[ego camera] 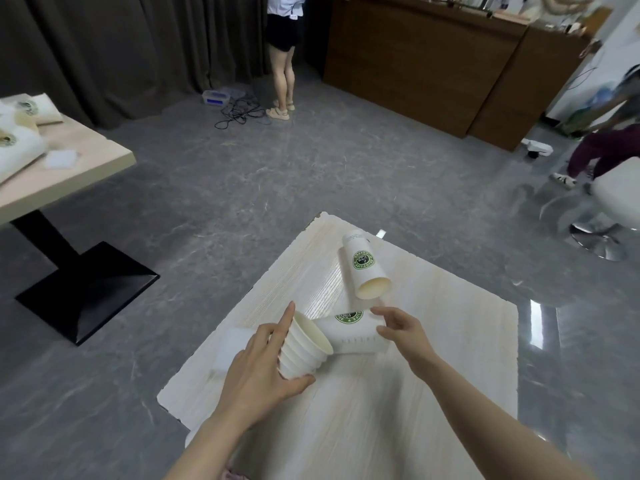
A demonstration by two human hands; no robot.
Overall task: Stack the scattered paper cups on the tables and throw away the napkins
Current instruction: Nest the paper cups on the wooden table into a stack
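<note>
My left hand (258, 367) grips a stack of several nested white paper cups (304, 346), tilted with its mouth up and to the right. A single white cup with a green logo (349, 332) lies on its side just right of the stack. My right hand (401, 329) curls its fingers around that cup's right end. Another logo cup (363, 265) lies on its side farther back on the pale wooden table (398, 410). A white napkin (230, 348) lies on the table under my left hand, partly hidden.
A second table (79, 161) at the far left carries more cups and white napkins. A person stands by the dark curtain at the back, with cables on the floor nearby. A white stool (609, 216) and another person are at the right.
</note>
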